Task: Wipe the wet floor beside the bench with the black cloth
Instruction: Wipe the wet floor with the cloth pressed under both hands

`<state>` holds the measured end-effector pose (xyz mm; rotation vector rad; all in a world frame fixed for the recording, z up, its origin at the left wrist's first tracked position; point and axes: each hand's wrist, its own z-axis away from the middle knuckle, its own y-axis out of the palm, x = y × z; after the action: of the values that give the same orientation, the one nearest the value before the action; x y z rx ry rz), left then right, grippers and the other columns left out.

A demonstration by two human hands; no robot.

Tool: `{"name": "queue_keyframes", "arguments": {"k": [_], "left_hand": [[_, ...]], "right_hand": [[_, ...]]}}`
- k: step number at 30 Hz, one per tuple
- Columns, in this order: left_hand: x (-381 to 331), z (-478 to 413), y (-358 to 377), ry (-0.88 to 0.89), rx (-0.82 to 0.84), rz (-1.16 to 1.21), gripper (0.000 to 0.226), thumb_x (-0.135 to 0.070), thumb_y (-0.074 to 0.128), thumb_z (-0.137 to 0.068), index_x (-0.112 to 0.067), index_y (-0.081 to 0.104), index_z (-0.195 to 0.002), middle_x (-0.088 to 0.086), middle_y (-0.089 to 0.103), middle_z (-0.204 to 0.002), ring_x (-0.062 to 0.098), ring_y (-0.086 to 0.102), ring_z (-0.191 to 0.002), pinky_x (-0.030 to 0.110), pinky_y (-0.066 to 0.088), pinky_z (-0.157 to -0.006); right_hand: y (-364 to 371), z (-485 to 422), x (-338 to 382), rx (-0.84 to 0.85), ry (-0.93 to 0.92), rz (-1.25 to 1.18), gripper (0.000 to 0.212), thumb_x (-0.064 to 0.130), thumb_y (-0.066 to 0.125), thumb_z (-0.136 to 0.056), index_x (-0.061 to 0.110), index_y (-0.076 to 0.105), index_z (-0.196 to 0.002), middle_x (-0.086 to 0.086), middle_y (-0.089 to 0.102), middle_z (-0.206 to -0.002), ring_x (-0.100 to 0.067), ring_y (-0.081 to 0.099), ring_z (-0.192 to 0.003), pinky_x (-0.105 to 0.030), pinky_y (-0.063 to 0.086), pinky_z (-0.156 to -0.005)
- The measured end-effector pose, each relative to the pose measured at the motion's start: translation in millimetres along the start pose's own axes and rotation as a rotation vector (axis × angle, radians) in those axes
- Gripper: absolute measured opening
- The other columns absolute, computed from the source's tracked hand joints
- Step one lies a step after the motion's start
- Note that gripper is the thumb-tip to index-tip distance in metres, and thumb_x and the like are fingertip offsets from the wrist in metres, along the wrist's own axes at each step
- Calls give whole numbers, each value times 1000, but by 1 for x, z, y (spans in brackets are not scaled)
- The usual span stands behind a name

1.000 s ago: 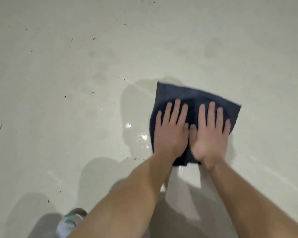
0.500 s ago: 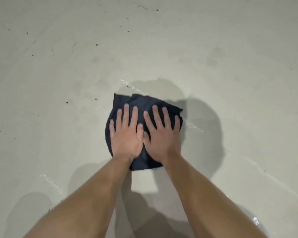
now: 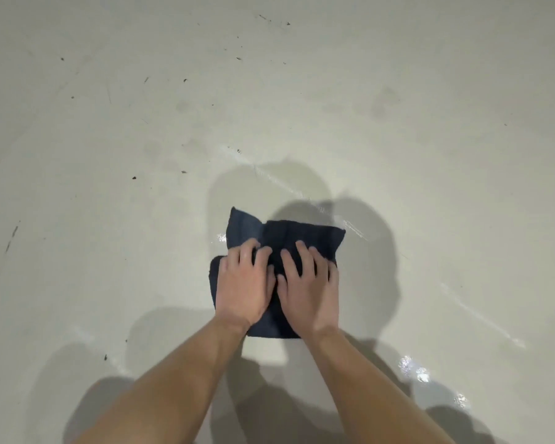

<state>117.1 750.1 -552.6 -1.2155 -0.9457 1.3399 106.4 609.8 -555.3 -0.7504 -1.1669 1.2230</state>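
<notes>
- As seen from above, a pale grey floor [image 3: 109,155] fills the view.
- At centre lies a crumpled black cloth [image 3: 289,233].
- On it, the left hand [image 3: 242,290] grips with curled fingers; the right hand [image 3: 310,293], touching it, presses with spread fingers.
- Lower right, wet glints [image 3: 414,370] shine.

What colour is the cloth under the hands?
The cloth is plain black; head view.
</notes>
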Motion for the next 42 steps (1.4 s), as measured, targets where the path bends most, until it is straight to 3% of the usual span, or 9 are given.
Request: {"name": "queue_keyframes", "arguments": {"k": [3, 6, 9, 12, 16, 18, 22, 28, 42], "left_hand": [[-11, 30, -17, 38, 170, 47, 20, -23, 51, -93, -22, 62, -110, 0, 63, -94, 26, 61, -81, 36, 38, -64], [-21, 30, -44, -26, 250, 215, 24, -30, 39, -102, -28, 57, -117, 1, 71, -86, 28, 68, -82, 35, 41, -63], [-34, 19, -61, -3, 77, 192, 26, -39, 42, -102, -28, 59, -118, 1, 73, -86, 28, 67, -83, 35, 39, -73], [-45, 2, -55, -64, -124, 235, 37, -31, 56, -96, -21, 59, -131, 2, 67, -115, 25, 60, -108, 41, 44, -97], [-55, -2, -19, 6, 29, 201, 51, -30, 43, -98, -20, 44, -148, 3, 47, -150, 27, 44, -138, 49, 41, -109], [-58, -2, 2, 0, 96, 119, 57, -36, 33, -102, -20, 31, -157, 2, 27, -165, 29, 22, -152, 53, 28, -119], [-57, -30, 22, 11, 90, 109, 61, -43, 22, -106, -23, 12, -162, -1, 2, -172, 25, -4, -157, 52, 6, -124], [-66, -116, 16, 136, 60, 13, 62, -43, 17, -105, -21, 11, -162, 1, 2, -171, 26, -1, -157, 52, 9, -125], [-112, -342, -12, 234, 50, 46, 60, -40, 12, -105, -23, 3, -162, -2, -5, -171, 21, -7, -157, 48, 1, -126]], "right_hand": [[-9, 37, -3, 77, -1, -51, 11, 25, 67, -90, 22, 66, -101, -1, 66, -102, -29, 63, -85, -38, 44, -68], [-46, 43, -12, 203, 133, -377, 18, 30, 45, -102, 23, 61, -105, 2, 68, -98, -27, 65, -89, -33, 38, -68], [-74, 42, -23, -44, 245, -369, 16, 33, 53, -96, 26, 65, -104, 4, 68, -94, -25, 65, -87, -34, 42, -71], [-72, 33, -35, -290, 302, -150, 46, 23, 65, -84, 22, 60, -129, -5, 61, -126, -30, 54, -113, -49, 44, -97], [-33, 23, -53, 51, 125, -51, 67, 43, 36, -97, 28, 21, -160, -8, 18, -169, -35, 17, -153, -58, 20, -121], [-11, 18, -63, 102, 74, 9, 66, 51, 19, -100, 31, 7, -161, -7, 7, -171, -35, 1, -156, -59, 12, -123], [-4, -10, -75, 11, 109, 53, 66, 58, 23, -100, 35, 11, -161, -11, 7, -171, -41, -1, -156, -61, 3, -123], [-25, -74, -91, -48, 222, 48, 71, 62, 18, -97, 37, 2, -161, -8, -9, -171, -36, -14, -156, -60, -4, -123], [-103, -272, -159, -98, 280, 76, 71, 59, 16, -98, 35, -4, -161, -1, -11, -171, -29, -12, -157, -56, -2, -125]]}}
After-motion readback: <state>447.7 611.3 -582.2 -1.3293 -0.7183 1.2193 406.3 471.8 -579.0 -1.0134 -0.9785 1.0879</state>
